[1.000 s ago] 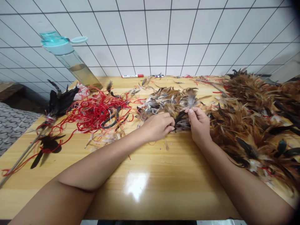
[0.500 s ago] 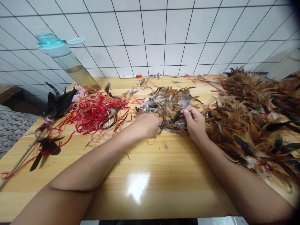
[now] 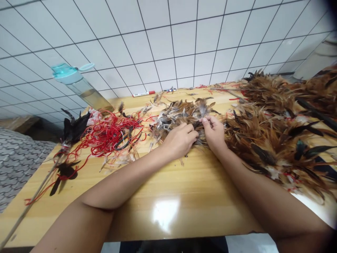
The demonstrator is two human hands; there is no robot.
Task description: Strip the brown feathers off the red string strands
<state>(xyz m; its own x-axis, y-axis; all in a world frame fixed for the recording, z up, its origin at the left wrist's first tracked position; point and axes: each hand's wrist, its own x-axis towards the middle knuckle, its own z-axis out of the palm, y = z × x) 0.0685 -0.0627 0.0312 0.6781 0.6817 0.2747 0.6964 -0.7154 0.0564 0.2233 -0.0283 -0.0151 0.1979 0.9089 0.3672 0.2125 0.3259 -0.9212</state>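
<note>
Brown, black and grey feathers lie in a loose pile at the middle of the wooden table. My right hand pinches a small bunch of feathers between thumb and finger; its fluffy grey end stands up above the fingertips. Close beside it, my left hand reaches into the near side of the pile with its fingers curled down. What those fingers hold, if anything, is hidden beneath the hand.
A tangle of red string with dark-handled scissors lies left. Further left, black feathers are tied on a stick. A water bottle and a red-capped marker stand or lie by the tiled wall. Large brown feather bundles fill the right.
My left hand has moved right, over the feather pile and close to my right hand. My right hand keeps its pinch on the feathers. The view has tilted and shifted slightly.
</note>
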